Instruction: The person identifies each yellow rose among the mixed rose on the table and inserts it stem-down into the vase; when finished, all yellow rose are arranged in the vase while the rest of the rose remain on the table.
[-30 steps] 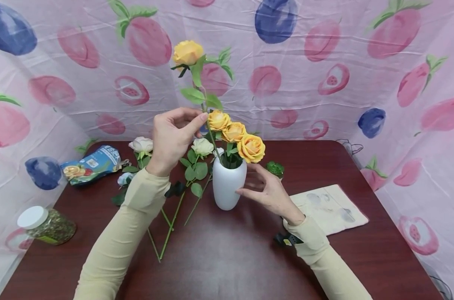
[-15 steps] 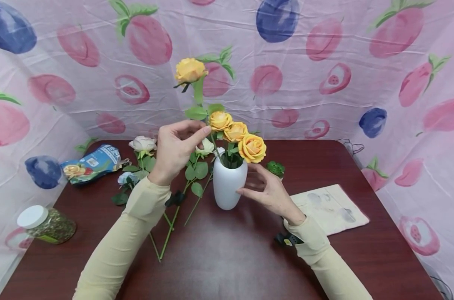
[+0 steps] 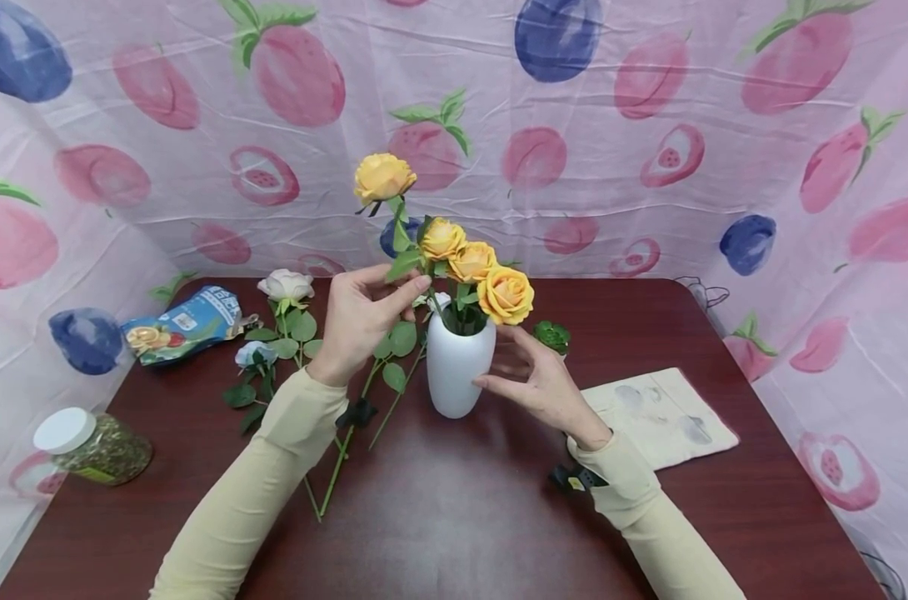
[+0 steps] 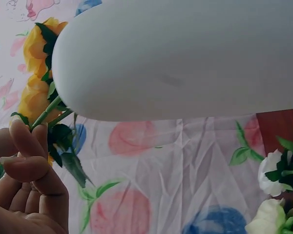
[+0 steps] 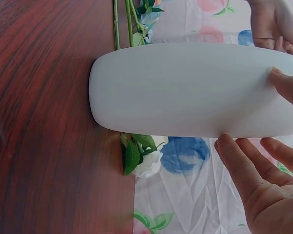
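Note:
A white vase stands upright on the table with three yellow roses in its mouth. My left hand pinches the green stem of another yellow rose between thumb and fingers. That bloom rises above the others and leans left; its stem runs down into the vase. In the left wrist view, the stem passes from the fingertips behind the vase rim. My right hand holds the vase's right side, thumb in front and fingers opposite, as the right wrist view shows; the fingers touch its wall.
White and pale blue roses with long stems lie left of the vase. Further left are a blue pouch and a white-lidded jar. A small green plant and a cream cloth lie to the right.
My left hand has moved down and slightly right, lowering the yellow rose so its stem slides deeper into the vase. The right hand and vase have stayed in place.

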Demonstrator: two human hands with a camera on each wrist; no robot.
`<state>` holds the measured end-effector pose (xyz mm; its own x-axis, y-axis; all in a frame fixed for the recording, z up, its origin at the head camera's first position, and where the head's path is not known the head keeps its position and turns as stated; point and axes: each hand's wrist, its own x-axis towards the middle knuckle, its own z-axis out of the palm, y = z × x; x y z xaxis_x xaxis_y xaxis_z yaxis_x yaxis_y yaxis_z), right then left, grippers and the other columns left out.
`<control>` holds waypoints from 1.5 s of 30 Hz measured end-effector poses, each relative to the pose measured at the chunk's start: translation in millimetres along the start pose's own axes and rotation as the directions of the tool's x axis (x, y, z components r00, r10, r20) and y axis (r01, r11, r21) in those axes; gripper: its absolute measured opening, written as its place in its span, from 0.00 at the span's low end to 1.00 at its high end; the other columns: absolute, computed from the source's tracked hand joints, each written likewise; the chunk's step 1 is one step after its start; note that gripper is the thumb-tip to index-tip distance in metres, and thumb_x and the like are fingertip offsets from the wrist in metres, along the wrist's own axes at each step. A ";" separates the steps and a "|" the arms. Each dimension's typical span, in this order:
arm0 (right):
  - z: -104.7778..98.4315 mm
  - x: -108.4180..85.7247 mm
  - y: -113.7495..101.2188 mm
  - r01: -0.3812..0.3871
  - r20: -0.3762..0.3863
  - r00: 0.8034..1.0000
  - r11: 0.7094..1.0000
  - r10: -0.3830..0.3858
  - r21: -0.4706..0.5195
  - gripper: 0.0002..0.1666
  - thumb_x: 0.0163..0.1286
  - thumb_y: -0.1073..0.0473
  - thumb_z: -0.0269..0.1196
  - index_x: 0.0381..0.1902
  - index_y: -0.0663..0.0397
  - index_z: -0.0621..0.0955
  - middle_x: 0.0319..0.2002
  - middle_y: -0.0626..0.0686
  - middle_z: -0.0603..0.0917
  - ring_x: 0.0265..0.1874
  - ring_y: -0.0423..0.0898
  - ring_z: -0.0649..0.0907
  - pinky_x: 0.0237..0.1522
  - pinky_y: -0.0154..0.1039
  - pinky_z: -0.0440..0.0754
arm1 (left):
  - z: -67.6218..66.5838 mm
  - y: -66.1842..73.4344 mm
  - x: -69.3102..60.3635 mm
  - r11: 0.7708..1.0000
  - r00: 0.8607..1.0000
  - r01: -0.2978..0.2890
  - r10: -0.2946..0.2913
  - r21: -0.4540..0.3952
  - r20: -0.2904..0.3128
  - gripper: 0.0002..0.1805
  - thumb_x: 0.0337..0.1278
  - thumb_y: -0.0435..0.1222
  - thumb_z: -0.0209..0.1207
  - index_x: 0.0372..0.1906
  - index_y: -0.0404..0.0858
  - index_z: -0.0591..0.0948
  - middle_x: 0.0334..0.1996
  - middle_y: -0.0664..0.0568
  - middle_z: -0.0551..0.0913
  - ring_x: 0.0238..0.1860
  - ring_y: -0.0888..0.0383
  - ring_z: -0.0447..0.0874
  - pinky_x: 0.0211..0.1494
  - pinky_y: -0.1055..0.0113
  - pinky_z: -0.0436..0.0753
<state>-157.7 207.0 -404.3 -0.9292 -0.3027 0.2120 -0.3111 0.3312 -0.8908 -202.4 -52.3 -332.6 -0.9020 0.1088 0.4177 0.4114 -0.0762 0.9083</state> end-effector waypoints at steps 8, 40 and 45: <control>-1.0 -0.8 0.1 0.009 -0.003 1.000 1.000 -0.009 0.008 0.39 0.61 0.54 0.78 0.68 0.40 0.75 0.61 0.49 0.80 0.55 0.49 0.87 0.54 0.41 0.86 | 2.3 -9.2 -4.5 0.999 0.999 -0.016 0.013 0.050 0.044 0.09 0.62 0.35 0.71 0.40 0.32 0.90 0.22 0.51 0.85 0.22 0.53 0.84 0.27 0.68 0.79; -4.0 -4.5 -1.1 0.014 0.005 1.000 1.000 -0.014 0.024 0.38 0.62 0.57 0.77 0.68 0.41 0.76 0.62 0.49 0.80 0.56 0.49 0.87 0.54 0.40 0.85 | 9.3 -21.6 -18.7 0.996 0.999 -0.053 0.052 0.076 0.013 0.06 0.55 0.34 0.75 0.37 0.37 0.92 0.31 0.57 0.86 0.29 0.56 0.73 0.30 0.69 0.72; -3.7 -4.3 -0.7 0.017 0.006 1.000 0.999 -0.017 0.033 0.38 0.62 0.57 0.77 0.68 0.42 0.76 0.62 0.50 0.80 0.56 0.50 0.86 0.55 0.40 0.85 | 10.4 -23.3 -21.6 0.998 0.999 -0.042 0.041 0.050 0.020 0.05 0.55 0.33 0.75 0.36 0.36 0.91 0.32 0.56 0.87 0.31 0.58 0.78 0.31 0.70 0.74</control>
<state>-154.2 211.4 -403.0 -0.9224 -0.3138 0.2251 -0.3203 0.2962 -0.8998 -191.1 -42.5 -362.5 -0.8815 0.1252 0.4553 0.4552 -0.0308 0.8898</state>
